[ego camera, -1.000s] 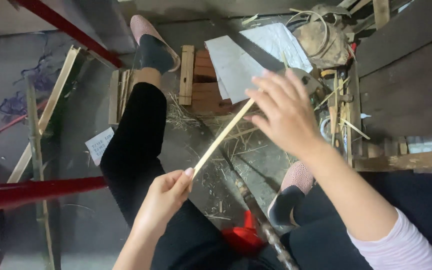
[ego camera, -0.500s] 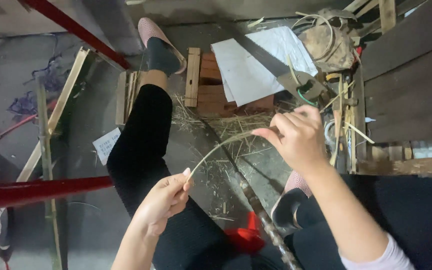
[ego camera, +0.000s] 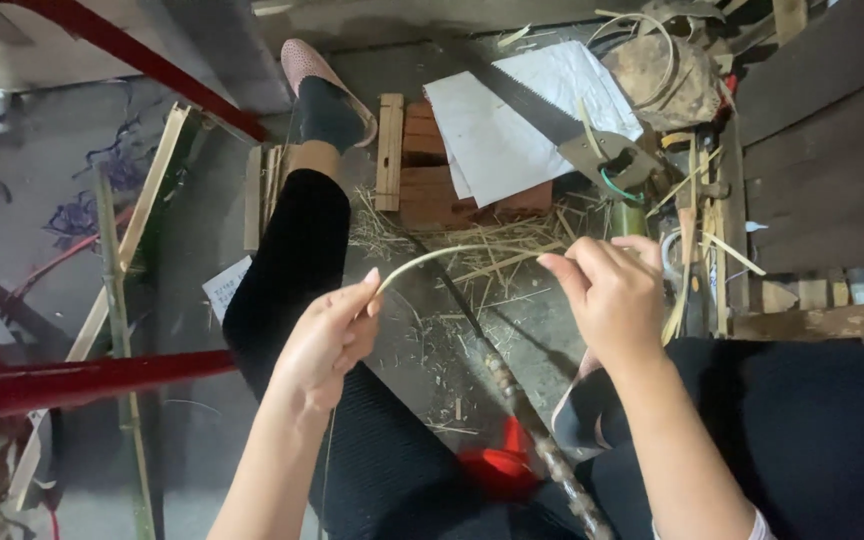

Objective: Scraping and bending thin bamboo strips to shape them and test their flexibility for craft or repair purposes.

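A thin pale bamboo strip [ego camera: 462,251] arches between both hands above my lap. My left hand [ego camera: 327,340] pinches its left end between thumb and fingers, over my black-trousered left leg. My right hand [ego camera: 607,290] grips the right end, fingers curled. The strip bows upward in the middle. Below it a dark knobbly stick [ego camera: 512,385] runs diagonally across the concrete floor toward my knees, ending near a red object [ego camera: 497,465].
A handsaw [ego camera: 552,120] lies on white paper [ego camera: 512,130] over a brick [ego camera: 432,195]. Wooden slats [ego camera: 389,150], bamboo shavings [ego camera: 492,265] and scraps litter the floor. A red metal bar [ego camera: 92,375] crosses at the left; dark planks [ego camera: 832,130] stand at the right.
The strip was straight and slanted a second ago; now it is bent into an arch. My right hand has dropped lower and my left hand has risen and moved rightward.
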